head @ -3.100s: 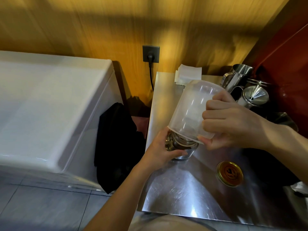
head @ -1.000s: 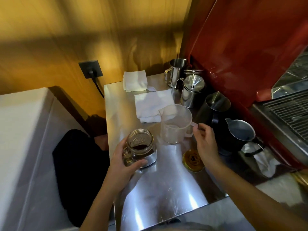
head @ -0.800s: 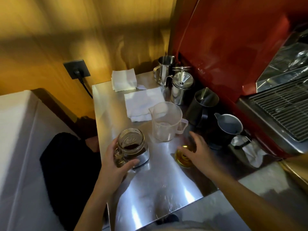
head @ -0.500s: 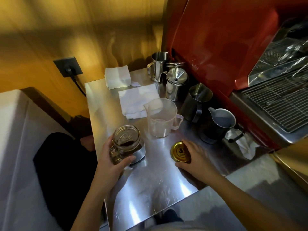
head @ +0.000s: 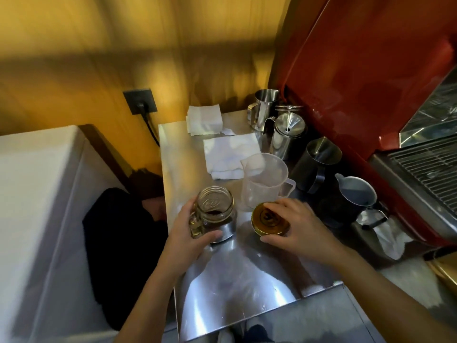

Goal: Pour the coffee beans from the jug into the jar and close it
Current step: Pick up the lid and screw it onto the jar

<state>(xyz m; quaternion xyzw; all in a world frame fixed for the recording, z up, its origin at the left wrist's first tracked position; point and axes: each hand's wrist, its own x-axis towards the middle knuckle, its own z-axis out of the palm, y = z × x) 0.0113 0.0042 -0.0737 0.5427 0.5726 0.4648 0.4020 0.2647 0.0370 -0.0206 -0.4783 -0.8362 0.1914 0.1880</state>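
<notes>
Your right hand (head: 295,231) curls around the gold lid (head: 268,220), fingers on its rim, holding it just right of the jar (head: 216,210). Your left hand (head: 190,236) wraps the open jar from its left side, thumb across the front; the jar stands on the steel table (head: 237,288) with dark beans (head: 214,213) low inside. The empty clear jug (head: 263,180) stands upright just behind the lid, with white cloths (head: 227,154) beyond it.
</notes>
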